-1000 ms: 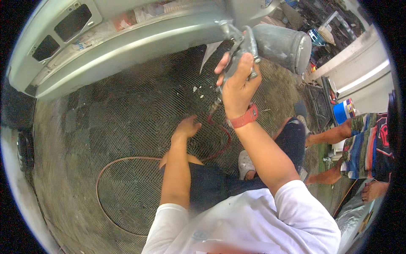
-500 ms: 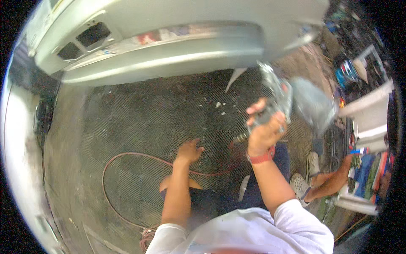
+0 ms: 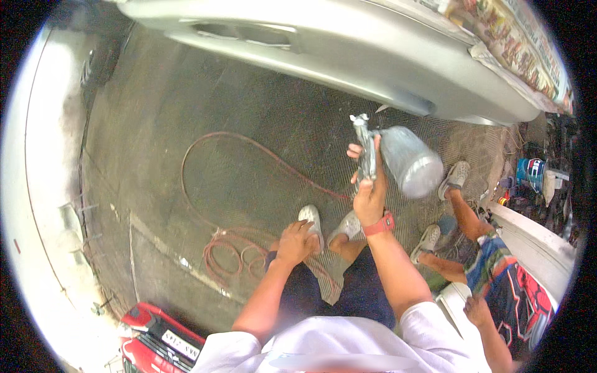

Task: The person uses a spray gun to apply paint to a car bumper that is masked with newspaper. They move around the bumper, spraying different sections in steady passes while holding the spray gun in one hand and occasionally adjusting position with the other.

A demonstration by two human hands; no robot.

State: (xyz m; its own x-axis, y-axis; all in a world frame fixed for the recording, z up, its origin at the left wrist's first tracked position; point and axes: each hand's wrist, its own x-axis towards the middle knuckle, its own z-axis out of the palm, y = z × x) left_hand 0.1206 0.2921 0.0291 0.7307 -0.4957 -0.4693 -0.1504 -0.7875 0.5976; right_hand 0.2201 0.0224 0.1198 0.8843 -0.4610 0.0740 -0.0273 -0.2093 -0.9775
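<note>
Spray gun moved clear of bumper, right hand clamping it, left hand fingers apart; seemingly paused, needing steady aim.

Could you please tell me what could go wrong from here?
The spray gun in the right hand is held out toward the silver panel and might bump it. The hose lies in loops on the floor, so someone could trip. Another person is close on the right and might be knocked.

Spreads as a dull grey floor, finely ridged toward the right; carries a reddish hose, curving in one wide loop and bunched in small coils, plus white clogs on feet.
</note>
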